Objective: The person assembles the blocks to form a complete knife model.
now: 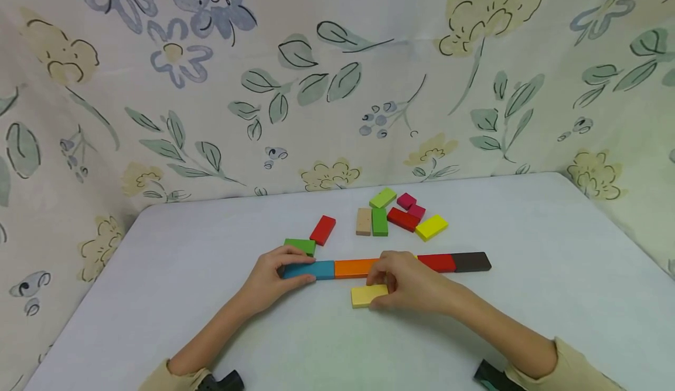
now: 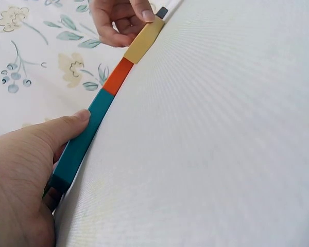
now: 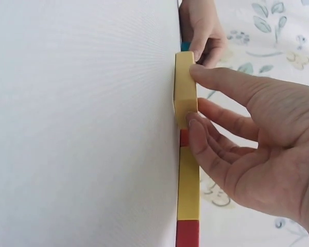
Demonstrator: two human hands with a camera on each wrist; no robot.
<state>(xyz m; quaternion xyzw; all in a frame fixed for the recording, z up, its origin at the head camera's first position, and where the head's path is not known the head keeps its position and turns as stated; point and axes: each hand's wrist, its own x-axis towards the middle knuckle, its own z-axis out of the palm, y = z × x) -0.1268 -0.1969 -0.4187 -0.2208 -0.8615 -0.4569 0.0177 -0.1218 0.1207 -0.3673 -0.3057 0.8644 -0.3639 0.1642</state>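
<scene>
A row of blocks crosses the table: blue [image 1: 311,270], orange [image 1: 354,269], a yellow one [image 3: 189,182] mostly behind my right hand in the head view, red [image 1: 437,262] and dark brown [image 1: 471,261]. My left hand [image 1: 271,274] grips the blue block at its left end, thumb along the near side. Just in front of the row, my right hand [image 1: 416,282] pinches a pale yellow block [image 1: 364,296] by its right end. In the right wrist view, thumb and fingertips meet that block's side and end.
A green block [image 1: 299,245] lies behind the left hand, next to a tilted red block [image 1: 323,230]. Farther back sits a loose group with a tan block [image 1: 364,221], a yellow block [image 1: 432,227] and several others. Flowered cloth [image 1: 337,115] hangs behind the white table [image 1: 184,250].
</scene>
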